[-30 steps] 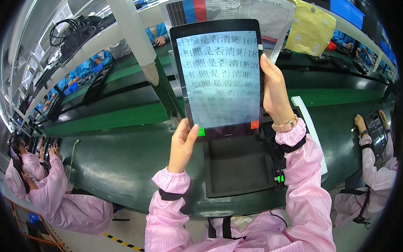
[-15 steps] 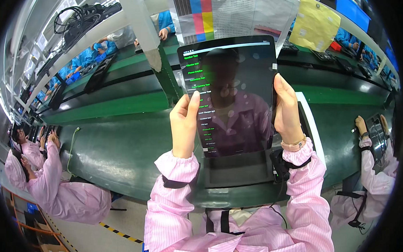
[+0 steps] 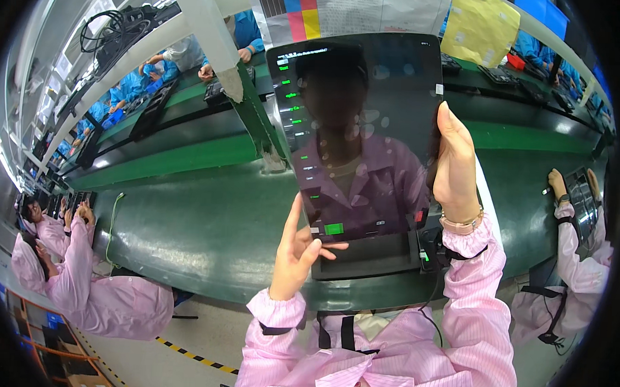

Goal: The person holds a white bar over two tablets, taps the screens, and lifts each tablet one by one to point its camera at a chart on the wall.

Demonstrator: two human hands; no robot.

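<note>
Tablet (image 3: 360, 137) held up in front of the head camera, long axis running 12 to 6, tilted a touch toward 11; it fills the upper middle of the view, above the dark tray fixture (image 3: 369, 257) on the green bench (image 3: 186, 216). Right hand (image 3: 458, 168) wraps the tablet's 3 o'clock edge, fingers closed around it, bearing the weight. Left hand (image 3: 298, 251) sits at the 7 o'clock corner, not clamped: index finger straight up along the lower left edge, thumb pointing in under the bottom edge toward a small green patch on the screen. So the lower screen lies toward 1 o'clock from the left hand, which is the nearer. Versus half a second ago: tablet nearer and larger, screen again dark with green rows; the left hand has dropped from mid-edge to the bottom corner. Other pink-sleeved workers sit at 8 and 4.
</note>
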